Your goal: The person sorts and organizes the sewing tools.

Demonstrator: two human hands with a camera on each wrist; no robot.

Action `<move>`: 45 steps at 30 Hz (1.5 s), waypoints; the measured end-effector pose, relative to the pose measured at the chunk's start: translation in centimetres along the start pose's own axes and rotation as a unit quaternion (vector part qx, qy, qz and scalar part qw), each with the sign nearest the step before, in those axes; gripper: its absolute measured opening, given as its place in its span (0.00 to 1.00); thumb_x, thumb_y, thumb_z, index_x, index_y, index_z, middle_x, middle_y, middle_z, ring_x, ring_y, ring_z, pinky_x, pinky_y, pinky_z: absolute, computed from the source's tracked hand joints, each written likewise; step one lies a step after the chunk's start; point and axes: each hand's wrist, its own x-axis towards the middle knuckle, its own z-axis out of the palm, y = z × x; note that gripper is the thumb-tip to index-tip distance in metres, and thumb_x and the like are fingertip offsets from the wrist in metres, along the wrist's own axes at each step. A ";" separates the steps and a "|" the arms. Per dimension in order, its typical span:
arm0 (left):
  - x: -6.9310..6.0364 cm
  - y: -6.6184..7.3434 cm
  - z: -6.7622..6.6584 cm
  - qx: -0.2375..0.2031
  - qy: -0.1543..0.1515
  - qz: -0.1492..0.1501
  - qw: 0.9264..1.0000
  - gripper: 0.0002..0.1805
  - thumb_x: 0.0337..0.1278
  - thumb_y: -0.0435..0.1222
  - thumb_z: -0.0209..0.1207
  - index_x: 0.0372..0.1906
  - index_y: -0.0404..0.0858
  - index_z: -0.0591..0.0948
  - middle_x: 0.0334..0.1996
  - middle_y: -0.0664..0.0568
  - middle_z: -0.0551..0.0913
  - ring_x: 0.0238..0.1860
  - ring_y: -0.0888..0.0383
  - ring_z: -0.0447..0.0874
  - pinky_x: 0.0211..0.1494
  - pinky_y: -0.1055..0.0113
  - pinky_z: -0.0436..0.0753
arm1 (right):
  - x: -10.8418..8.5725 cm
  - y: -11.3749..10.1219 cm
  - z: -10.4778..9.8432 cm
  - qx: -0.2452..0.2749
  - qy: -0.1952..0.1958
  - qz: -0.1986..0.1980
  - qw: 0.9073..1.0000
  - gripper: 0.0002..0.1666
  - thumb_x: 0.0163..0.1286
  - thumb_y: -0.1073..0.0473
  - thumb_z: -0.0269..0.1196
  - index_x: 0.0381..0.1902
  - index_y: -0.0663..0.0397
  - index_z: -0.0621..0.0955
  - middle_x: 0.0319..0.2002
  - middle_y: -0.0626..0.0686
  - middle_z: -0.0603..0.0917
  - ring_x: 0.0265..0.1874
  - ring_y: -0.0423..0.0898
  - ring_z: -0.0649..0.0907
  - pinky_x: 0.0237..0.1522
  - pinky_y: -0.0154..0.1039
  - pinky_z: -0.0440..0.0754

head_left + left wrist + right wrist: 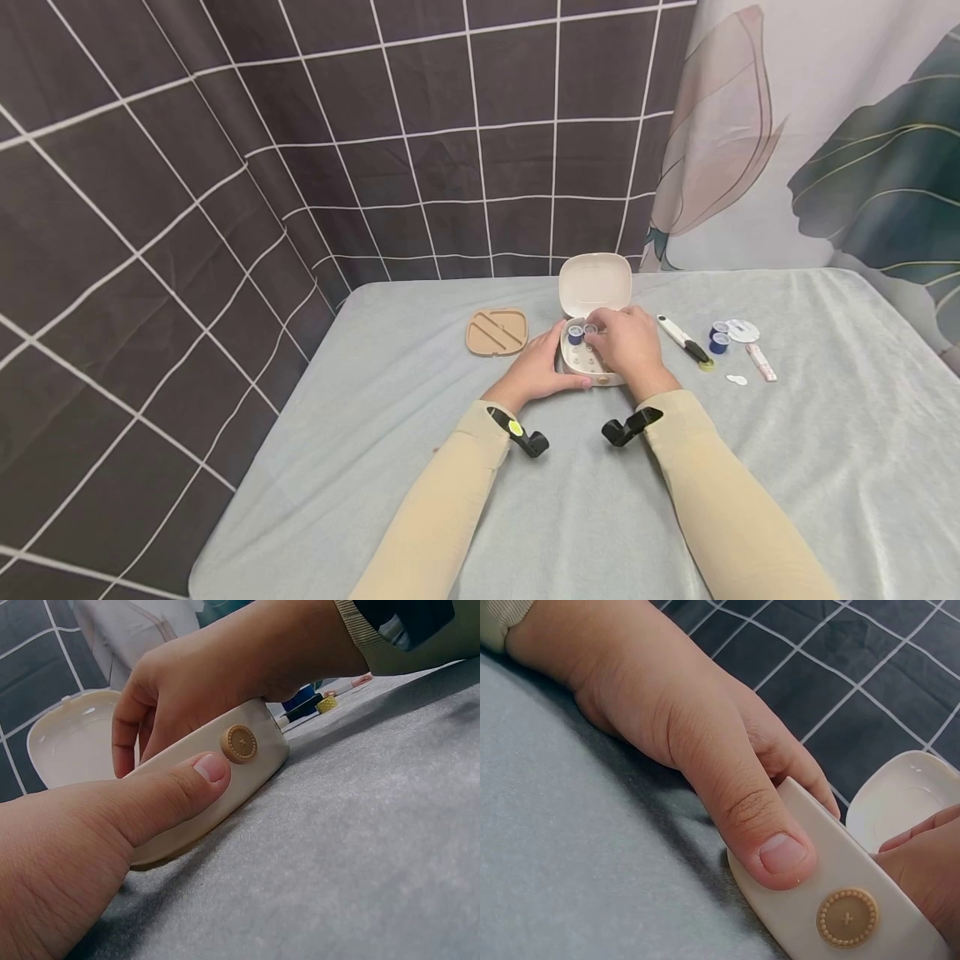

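A small white sewing box (pixel 595 380) stands on the table with its lid (pixel 596 285) raised at the back. Its front carries a tan button-shaped catch (pixel 239 744). My left hand (pixel 536 367) grips the box's left side, thumb (pixel 782 855) along the front wall and fingers round the side. Reaching inside from the right, my right hand (pixel 632 346) pinches a thread spool (pixel 590 329) at the back row of pegs. Beside it a blue thread spool (pixel 575 335) stands upright. The right fingertips are hidden by the box wall in the left wrist view.
A tan grooved tray (pixel 497 332) lies left of the box. To the right are a black-and-white seam-ripper-like tool (pixel 684 340), blue spools (pixel 719 342), a white disc (pixel 743 331), a pinkish-white strip (pixel 762 362) and a small white piece (pixel 737 380).
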 end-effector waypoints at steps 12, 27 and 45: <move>0.1 0.2 -0.1 0.001 0.001 0.002 1.000 0.63 0.46 0.62 0.72 0.82 0.45 0.51 0.77 0.50 0.63 0.75 0.54 0.63 0.77 0.61 0.63 | -0.1 0.1 -0.3 -0.007 -0.006 -0.005 1.000 0.15 0.66 0.55 0.70 0.48 0.53 0.87 0.42 0.56 0.89 0.52 0.63 0.77 0.59 0.64 0.68; 0.0 0.1 0.1 -0.002 0.004 0.001 1.000 0.63 0.45 0.62 0.72 0.82 0.47 0.51 0.77 0.51 0.63 0.75 0.54 0.63 0.76 0.61 0.63 | -0.2 0.3 0.0 -0.007 0.006 -0.016 1.000 0.12 0.64 0.57 0.71 0.45 0.53 0.87 0.38 0.55 0.89 0.51 0.62 0.76 0.57 0.65 0.70; -0.1 0.0 -0.1 -0.008 0.004 0.003 1.000 0.63 0.44 0.64 0.72 0.81 0.47 0.52 0.76 0.51 0.65 0.75 0.54 0.63 0.77 0.60 0.63 | -0.2 2.6 -3.8 0.235 -0.068 0.087 0.966 0.19 0.76 0.61 0.58 0.61 0.62 0.79 0.56 0.65 0.82 0.62 0.64 0.75 0.65 0.65 0.69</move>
